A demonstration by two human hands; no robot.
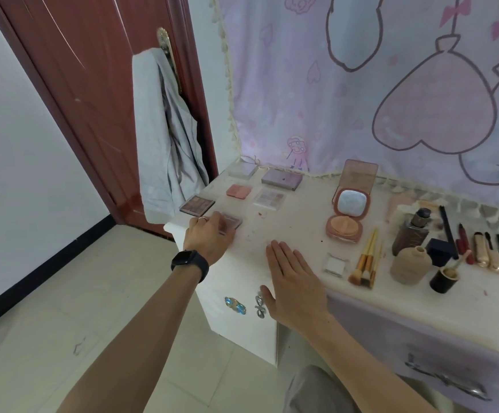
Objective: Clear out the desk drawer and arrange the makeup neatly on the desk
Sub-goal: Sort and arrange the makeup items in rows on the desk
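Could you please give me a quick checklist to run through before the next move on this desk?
1. Left hand on the front palette: ok, it rests on it; whether it grips is unclear.
2. Front palette fully on the desk, near the corner: cannot tell, the hand hides its near edge.
3. Right hand free: ok, flat and holding nothing.
4. Front palette in line with the brown palette beside it: ok, roughly.
5. Open compact apart from both hands: ok.
6. Drawer emptied: cannot tell, its inside is not shown.
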